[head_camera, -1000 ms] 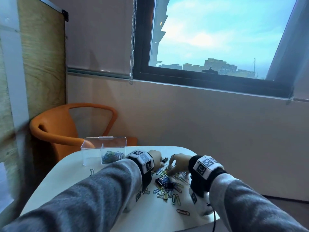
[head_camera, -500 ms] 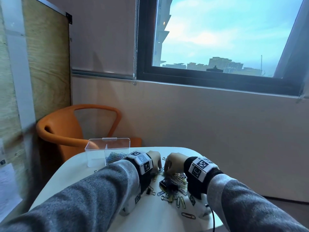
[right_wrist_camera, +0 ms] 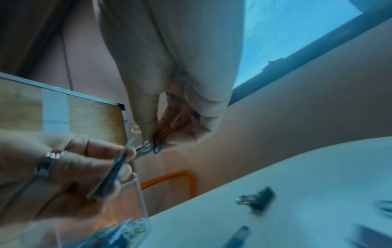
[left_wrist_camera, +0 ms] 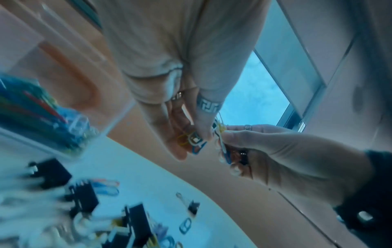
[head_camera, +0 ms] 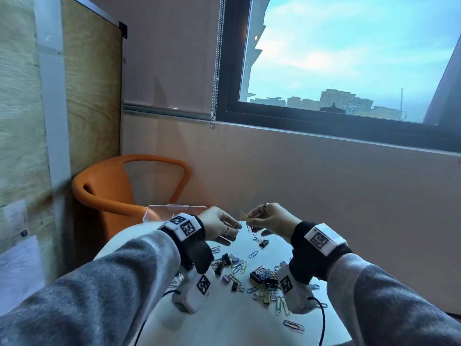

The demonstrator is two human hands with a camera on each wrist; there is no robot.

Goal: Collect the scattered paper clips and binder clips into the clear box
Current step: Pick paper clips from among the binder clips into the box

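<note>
Both hands hover above the white table [head_camera: 234,325], fingertips almost meeting. My left hand [head_camera: 230,232] pinches a small bunch of coloured paper clips [left_wrist_camera: 194,141]. My right hand [head_camera: 252,222] pinches several more paper clips [right_wrist_camera: 157,144], a yellow one [head_camera: 244,216] sticking up. The clear box [head_camera: 174,211] stands at the table's far left, mostly hidden behind my left wrist; coloured clips lie inside it [left_wrist_camera: 36,107]. Loose paper clips and black binder clips [head_camera: 262,277] lie scattered below my wrists. One binder clip [head_camera: 262,242] lies apart, under my right hand.
An orange chair [head_camera: 107,193] stands behind the table at the left, beside a wooden panel [head_camera: 92,101]. A wall and a window [head_camera: 349,58] lie beyond. Single paper clips [head_camera: 294,325] lie near the table's front right edge.
Both hands have risen from the pile on the table with paper clips pinched in them and now meet in the air. The head view has shifted left.
</note>
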